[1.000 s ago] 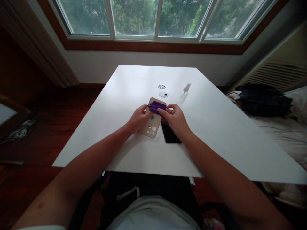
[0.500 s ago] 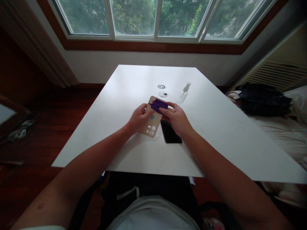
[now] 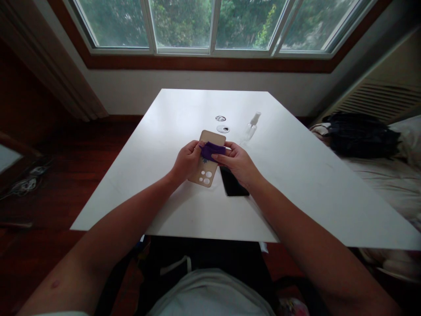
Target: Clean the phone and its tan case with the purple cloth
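Above the white table (image 3: 138, 175) a gold phone case (image 3: 204, 136) with camera holes at its lower end is held up, tilted. My left hand (image 3: 188, 161) is closed on the case's left edge, its thumb over the front beside the cloth. A purple cloth (image 3: 212, 151) lies across the case's face, pinched by my right hand (image 3: 237, 160) with thumb and fingers. A black phone (image 3: 235, 184) rests on the table below my right hand, which partly hides its upper end.
Two small round pieces (image 3: 222, 129) lie beyond the case, with a clear spray bottle (image 3: 251, 127) standing to their right. Dark folded clothes (image 3: 362, 136) sit on a bed at the right. A window is behind the table.
The purple cloth has moved left and slightly down across the case, uncovering its upper end and partly covering the logo. My left thumb has shifted up to the cloth's left end.
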A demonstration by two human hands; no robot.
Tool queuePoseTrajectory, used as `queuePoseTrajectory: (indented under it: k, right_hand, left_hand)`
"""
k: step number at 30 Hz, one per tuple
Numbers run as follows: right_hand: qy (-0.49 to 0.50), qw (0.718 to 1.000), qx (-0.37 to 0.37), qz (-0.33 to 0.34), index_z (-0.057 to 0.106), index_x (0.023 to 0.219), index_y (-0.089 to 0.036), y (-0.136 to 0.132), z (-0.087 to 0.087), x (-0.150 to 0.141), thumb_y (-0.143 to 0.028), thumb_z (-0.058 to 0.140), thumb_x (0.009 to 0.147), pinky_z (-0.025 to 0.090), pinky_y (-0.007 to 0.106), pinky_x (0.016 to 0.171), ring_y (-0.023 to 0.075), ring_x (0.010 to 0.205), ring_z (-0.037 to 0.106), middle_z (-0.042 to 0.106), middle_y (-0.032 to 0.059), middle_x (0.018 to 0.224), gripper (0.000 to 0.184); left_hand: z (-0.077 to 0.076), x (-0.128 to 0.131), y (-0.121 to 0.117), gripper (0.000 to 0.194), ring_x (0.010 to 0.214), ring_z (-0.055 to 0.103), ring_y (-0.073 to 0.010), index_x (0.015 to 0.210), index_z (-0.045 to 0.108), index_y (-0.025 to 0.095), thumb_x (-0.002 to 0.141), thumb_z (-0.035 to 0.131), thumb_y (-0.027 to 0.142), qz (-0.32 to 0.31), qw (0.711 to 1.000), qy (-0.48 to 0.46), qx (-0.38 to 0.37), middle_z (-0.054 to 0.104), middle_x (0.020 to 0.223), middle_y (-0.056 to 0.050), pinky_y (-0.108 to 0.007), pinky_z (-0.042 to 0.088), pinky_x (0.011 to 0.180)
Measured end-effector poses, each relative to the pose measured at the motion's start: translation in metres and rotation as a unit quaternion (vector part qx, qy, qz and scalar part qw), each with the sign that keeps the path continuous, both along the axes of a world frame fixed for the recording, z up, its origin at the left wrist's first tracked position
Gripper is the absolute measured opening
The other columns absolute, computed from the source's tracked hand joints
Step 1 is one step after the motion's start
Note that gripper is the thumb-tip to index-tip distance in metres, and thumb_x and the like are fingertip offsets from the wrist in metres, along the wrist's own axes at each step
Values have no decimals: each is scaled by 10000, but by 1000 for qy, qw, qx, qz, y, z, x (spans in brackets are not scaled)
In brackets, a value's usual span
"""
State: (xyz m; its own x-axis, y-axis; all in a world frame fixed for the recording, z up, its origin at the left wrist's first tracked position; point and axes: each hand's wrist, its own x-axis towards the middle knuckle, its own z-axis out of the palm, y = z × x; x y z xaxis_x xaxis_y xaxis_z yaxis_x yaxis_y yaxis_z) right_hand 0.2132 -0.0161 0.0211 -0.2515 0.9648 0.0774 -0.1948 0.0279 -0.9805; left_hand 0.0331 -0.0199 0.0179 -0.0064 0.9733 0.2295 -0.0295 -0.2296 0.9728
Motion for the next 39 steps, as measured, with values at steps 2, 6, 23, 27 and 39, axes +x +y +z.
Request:
queuePoseTrajectory:
  k: [2,6,23,27,39]
  right_hand:
    - [12,999,16,-35,584,1195,-229,1,2,-1,-342,888,727,625,391,857,230,981,760,789,57,1107,570]
    - [11,994,40,-102,552,1206,-255,5,3,3,-411,857,753,638,419,858,248,1025,752,775,47,1147,568]
    - [3,994,0,112,636,1151,-216,-3,-5,-3,-286,913,673,574,449,1008,221,1021,750,791,48,1096,557]
    - [-22,983,-25,183,679,1110,-217,-7,-6,-6,-276,889,686,576,450,1007,223,1020,749,791,41,1074,476]
    - [-145,974,167,-47,682,1123,-262,-7,-8,-2,-305,793,809,585,455,924,235,948,741,778,20,1064,336]
  left_hand:
    - [2,0,-2,387,683,585,-130,877,660,179,942,604,556,-16,1000,-11,-5,662,784,-16,-224,487,614]
    - [3,1,-8,398,696,610,-134,888,684,183,928,618,574,-32,999,14,-16,687,808,-21,-221,484,618]
    - [8,-1,-6,383,682,498,-118,781,608,202,984,549,521,90,994,27,64,563,727,12,-219,414,609]
    - [8,-2,-5,399,646,454,-116,757,557,211,987,546,536,125,990,15,69,501,703,17,-223,390,564]
    - [12,-2,-4,523,830,633,-166,871,650,212,980,454,684,89,993,-71,40,660,862,-46,-255,517,660]
